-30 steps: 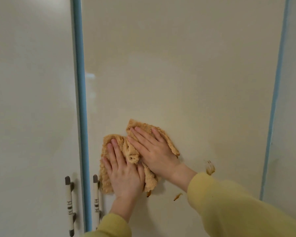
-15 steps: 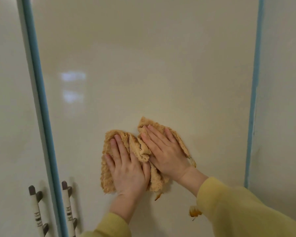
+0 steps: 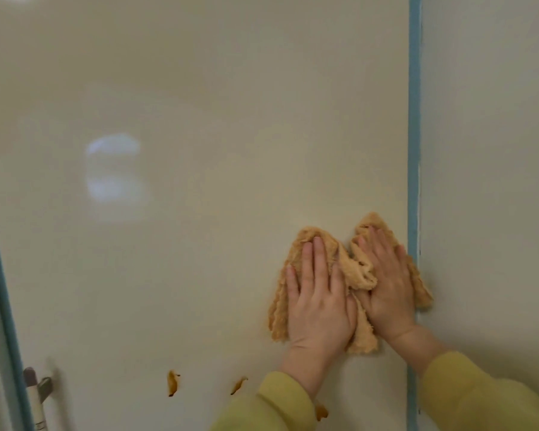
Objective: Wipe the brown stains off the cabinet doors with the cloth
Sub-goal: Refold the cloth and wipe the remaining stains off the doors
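While both hands (image 3: 319,301) (image 3: 386,284) press flat on the cloth (image 3: 360,269), the stains (image 3: 172,382) lie lower left, nearer the left hand.

A home-like cupboard front: glossy cream cabinet doors (image 3: 199,213), blue edge strips (image 3: 414,119), a metal bar handle (image 3: 35,399).

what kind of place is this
Probably indoors, facing a cabinet or wardrobe; which room, I cannot tell. Signs: glossy cream doors, a blue edge strip beside them, a bar handle low on the left.
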Motion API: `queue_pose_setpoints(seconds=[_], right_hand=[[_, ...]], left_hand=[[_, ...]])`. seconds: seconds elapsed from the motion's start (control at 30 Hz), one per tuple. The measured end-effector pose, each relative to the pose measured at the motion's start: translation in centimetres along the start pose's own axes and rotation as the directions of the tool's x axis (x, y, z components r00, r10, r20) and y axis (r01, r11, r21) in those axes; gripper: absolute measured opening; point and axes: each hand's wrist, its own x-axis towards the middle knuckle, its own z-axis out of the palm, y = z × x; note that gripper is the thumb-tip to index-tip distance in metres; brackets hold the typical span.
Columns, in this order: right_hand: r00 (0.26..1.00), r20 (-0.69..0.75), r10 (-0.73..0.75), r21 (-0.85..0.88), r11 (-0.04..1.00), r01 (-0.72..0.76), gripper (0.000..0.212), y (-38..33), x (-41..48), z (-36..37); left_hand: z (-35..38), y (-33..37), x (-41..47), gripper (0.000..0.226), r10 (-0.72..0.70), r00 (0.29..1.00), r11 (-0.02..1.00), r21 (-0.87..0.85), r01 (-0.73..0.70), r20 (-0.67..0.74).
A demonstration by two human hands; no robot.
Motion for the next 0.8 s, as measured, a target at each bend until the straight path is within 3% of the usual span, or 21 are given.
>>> queue_pose_setpoints(seconds=[0.1, 0.23, 0.3, 0.43, 0.57, 0.8], right_hand=[[0.986, -0.049, 0.157, 0.087, 0.985, -0.152, 0.061, 1.6, -1.0, -0.2], [0.927, -0.051, 0.370, 0.326, 0.884, -0.335, 0.059, 0.7, -2.5, 0.1], [0.909, -0.102, 0.404, 0.324, 0.878, -0.353, 0.057, -0.4, -3.5, 0.4], [0.879, -0.138, 0.457, 0.269, 0.871, -0.411, 0.055, -3.9, -5.6, 1.5], [0.906, -0.074, 0.417, 0.222, 0.892, -0.393, 0.054, -7.3, -7.8, 3.2], [0.981, -0.034, 0.192, 0.135, 0.973, -0.185, 0.049, -16.0, -7.6, 6.3]], left_hand=[[0.8, 1.9, 0.2, 0.083, 0.064, 0.998, 0.998, -0.004, -0.064, 0.009], [1.0, 2.2, 0.0, 0.068, 0.127, 0.991, 0.992, -0.031, -0.126, 0.047], [1.0, 1.8, -0.4, 0.052, 0.174, 0.982, 0.984, -0.053, -0.170, 0.068], [-0.1, -0.7, -2.2, 0.051, 0.302, 0.946, 0.953, -0.031, -0.301, 0.120], [-1.3, -4.7, -4.5, 0.046, 0.333, 0.933, 0.940, 0.023, -0.339, 0.139], [-4.0, -13.7, -8.7, 0.055, 0.168, 0.978, 0.977, 0.108, -0.181, 0.120]])
